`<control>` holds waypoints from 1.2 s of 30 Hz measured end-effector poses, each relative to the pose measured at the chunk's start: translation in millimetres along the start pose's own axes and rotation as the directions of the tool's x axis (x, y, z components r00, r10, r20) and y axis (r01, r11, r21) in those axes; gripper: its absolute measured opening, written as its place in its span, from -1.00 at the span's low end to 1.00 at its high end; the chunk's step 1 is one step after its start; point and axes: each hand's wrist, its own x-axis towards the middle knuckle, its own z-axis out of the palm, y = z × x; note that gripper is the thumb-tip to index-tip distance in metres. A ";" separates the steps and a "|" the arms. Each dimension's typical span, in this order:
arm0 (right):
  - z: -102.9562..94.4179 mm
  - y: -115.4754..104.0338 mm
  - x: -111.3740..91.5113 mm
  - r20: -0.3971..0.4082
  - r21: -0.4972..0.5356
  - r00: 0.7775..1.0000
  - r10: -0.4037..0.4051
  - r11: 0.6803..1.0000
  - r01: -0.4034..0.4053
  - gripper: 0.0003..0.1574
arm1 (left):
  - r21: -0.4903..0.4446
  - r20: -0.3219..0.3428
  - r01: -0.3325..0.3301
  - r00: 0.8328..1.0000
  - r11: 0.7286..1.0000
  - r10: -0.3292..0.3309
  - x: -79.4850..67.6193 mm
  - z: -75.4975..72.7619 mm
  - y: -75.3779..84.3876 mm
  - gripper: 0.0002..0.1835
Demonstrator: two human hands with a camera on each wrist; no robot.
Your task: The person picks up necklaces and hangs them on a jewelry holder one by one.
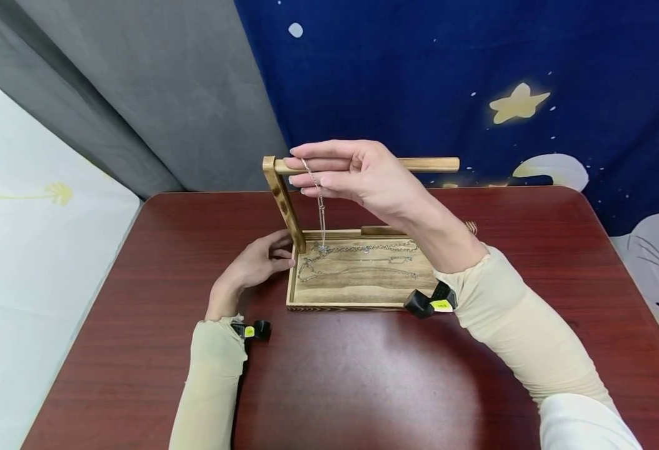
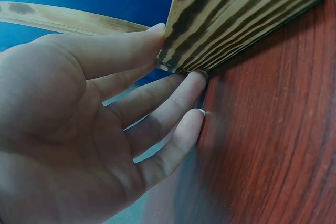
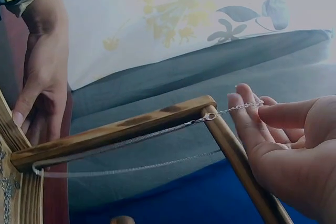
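In the head view my right hand (image 1: 374, 175) pinches a thin silver necklace (image 1: 321, 215) between thumb and fingers, in front of the wooden bar (image 1: 431, 165) of a jewelry stand. The chain hangs down in a long loop towards the tray. In the right wrist view its clasp end (image 3: 211, 116) shows close to the fingertips, and the loop runs alongside the post (image 3: 121, 129). My left hand (image 1: 257, 259) touches the left side of the stand's tray (image 1: 357, 294); in the left wrist view its thumb and fingertips rest against the striped wood (image 2: 231, 19).
More silver chains (image 1: 357, 273) lie in the tray, below the hanging one. The stand is on a reddish-brown table (image 1: 341, 375). Behind it hang a grey curtain (image 1: 155, 81) and a blue starry curtain (image 1: 397, 75). A white patterned cloth (image 1: 20, 250) borders the left side.
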 end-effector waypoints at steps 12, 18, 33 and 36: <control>7.3 8.2 3.4 0.077 0.050 0.996 0.054 0.997 -0.058 -0.45 | 0.016 -0.004 -0.003 1.000 1.000 0.003 -1.4 -3.0 -1.6 -0.28; 6.3 13.4 3.2 0.085 0.073 0.995 0.057 0.995 -0.064 -0.44 | 0.003 -0.002 -0.011 1.000 1.000 0.011 0.2 -2.5 -0.6 -0.27; 4.4 28.3 -1.7 0.074 0.128 0.993 0.094 0.986 -0.103 -0.41 | 0.002 0.000 0.014 1.000 1.000 -0.014 0.4 -1.9 -0.7 -0.26; 4.2 30.4 -2.7 0.066 0.117 0.993 0.101 0.987 -0.109 -0.42 | 0.002 0.002 0.017 1.000 1.000 -0.017 0.0 -1.3 -0.2 -0.26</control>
